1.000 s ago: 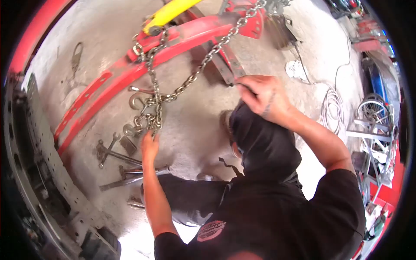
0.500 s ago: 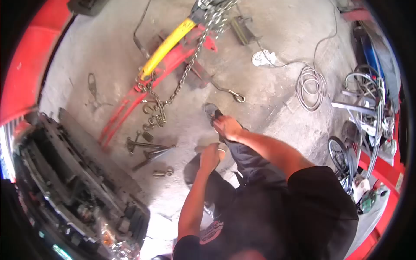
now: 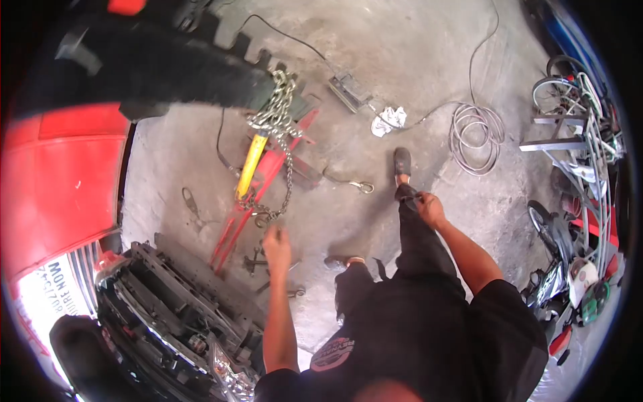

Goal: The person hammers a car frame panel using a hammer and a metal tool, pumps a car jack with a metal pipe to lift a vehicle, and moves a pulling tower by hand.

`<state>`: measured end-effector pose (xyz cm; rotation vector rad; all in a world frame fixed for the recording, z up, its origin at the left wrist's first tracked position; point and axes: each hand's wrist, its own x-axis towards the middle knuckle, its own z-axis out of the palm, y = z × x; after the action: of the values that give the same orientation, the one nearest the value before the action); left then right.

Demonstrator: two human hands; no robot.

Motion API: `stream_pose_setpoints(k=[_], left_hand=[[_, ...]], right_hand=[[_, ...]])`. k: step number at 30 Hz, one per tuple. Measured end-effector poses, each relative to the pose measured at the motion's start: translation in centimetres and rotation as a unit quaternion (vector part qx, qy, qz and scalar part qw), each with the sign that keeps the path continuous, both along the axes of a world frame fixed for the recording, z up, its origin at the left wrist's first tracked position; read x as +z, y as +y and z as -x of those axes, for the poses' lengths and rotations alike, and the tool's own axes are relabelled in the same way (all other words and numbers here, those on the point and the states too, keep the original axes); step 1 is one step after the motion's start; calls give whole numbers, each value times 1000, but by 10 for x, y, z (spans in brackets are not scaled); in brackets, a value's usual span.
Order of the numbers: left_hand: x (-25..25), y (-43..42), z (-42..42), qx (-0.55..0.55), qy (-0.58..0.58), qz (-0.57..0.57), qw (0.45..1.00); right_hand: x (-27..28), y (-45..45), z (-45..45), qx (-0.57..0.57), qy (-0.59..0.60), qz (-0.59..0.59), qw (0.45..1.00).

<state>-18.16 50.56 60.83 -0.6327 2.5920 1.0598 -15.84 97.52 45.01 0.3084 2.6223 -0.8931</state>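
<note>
My left hand [image 3: 276, 246] is stretched out to the front left, its fingers curled together. Just beyond it in view are the hook and lower end of a metal chain [image 3: 289, 182]; whether they touch cannot be made out. The chain is bunched around the top of a yellow bar [image 3: 252, 165], beside a red steel beam [image 3: 269, 169]. In front of my right thigh, my right hand [image 3: 430, 209] is closed around a small dark object [image 3: 411, 201] that I cannot identify.
A cable with a hook [image 3: 364, 187] lies on the concrete floor. A coiled hose [image 3: 477, 139], a white rag [image 3: 388, 121] and a metal pedal-like block [image 3: 349, 92] are farther out. Stripped vehicle front [image 3: 181, 301] at left; bicycles and metal frames [image 3: 569, 144] stand right.
My left hand has moved left and forward, away from my knees. My right hand still grips the dark object. My feet have stepped apart and the view has shifted, bringing in a dark overhead beam.
</note>
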Motion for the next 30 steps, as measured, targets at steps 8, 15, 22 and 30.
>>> stream_pose_setpoints(k=[8, 15, 22, 30], left_hand=[[-77, 134, 129, -4, -99, -56, 993], [-96, 224, 125, -172, -111, -87, 975], [-167, 243, 216, -155, -184, -45, 969], [-274, 251, 277, -203, -260, 7, 944]], right_hand=[[-99, 205, 122, -17, -176, -14, 984], [-120, 210, 204, 6, -120, 1, 993], [-117, 91, 359, 34, -250, 57, 966], [-246, 22, 464, -55, -226, 85, 969]])
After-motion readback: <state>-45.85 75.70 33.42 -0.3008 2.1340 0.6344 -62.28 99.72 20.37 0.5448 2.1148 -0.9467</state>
